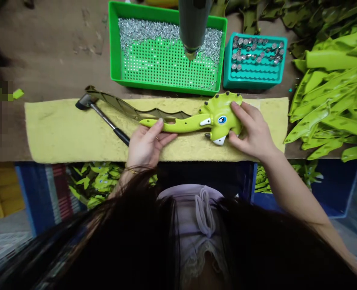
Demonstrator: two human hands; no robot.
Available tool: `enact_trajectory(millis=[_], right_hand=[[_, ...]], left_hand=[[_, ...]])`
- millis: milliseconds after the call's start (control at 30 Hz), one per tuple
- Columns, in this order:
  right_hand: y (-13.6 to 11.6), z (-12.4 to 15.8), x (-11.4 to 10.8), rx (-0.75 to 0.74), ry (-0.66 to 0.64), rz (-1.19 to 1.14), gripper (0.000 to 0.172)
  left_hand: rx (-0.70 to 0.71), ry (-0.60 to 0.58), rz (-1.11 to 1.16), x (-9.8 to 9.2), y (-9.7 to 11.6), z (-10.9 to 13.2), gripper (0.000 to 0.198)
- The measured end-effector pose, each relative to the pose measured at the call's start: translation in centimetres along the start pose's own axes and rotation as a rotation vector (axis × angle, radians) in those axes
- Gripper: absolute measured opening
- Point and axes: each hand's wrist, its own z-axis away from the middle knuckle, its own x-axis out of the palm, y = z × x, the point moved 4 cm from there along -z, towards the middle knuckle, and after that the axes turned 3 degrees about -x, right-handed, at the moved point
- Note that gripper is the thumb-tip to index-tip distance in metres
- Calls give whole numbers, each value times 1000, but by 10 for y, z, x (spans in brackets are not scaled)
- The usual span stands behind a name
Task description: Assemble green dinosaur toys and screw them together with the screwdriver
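Green dino-head toy sword (196,123) — L hand (146,145) fingers apart on handle (178,125), R hand (252,131) fingers spread on head (223,121).

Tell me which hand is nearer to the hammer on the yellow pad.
Left. The left hand is just right of the hammer's handle; the right hand is far right, on the green toy's head.
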Motion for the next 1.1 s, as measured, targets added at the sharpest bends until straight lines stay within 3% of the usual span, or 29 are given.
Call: enact_trajectory(millis=[133, 200, 367, 533, 600, 700, 767, 833, 900, 1000, 1100], right_hand=[[2, 0, -9, 76, -15, -87, 71], [9, 0, -15, 200, 19, -203, 67], [10, 1, -5, 578, 143, -785, 54], [-8, -3, -2, 648, 326, -1021, 49], [-6, -3, -3, 681, 335, -1063, 48], [4, -2, -2, 732, 338, -1144, 47], [8, -3, 2, 745, 227, -1195, 48], [8, -3, 3, 713, 47, -1125, 53], [6, -4, -9, 589, 40, -865, 57], [-9, -5, -36, 209, 186, -407, 53], [-24, -4, -49, -131, 181, -230, 39]], left_hand=[[104, 1, -31, 5, 6, -10, 21], [118, -2, -46, 1, 9, -10, 22], [141, -62, -27, -11, 20, -14, 21], [146, -28, -77, -24, 20, -20, 30], [352, 97, -288, -31, 26, -11, 36], [944, 284, -833, -28, 46, 16, 46], [1194, 158, -1190, -15, 50, 25, 45], [1325, -117, -1417, 0, 49, 26, 32], [1427, -311, -1568, 15, 48, 25, 29], [1405, -339, -1648, 37, 52, 24, 31], [1356, -332, -1727, 52, 61, 30, 34]])
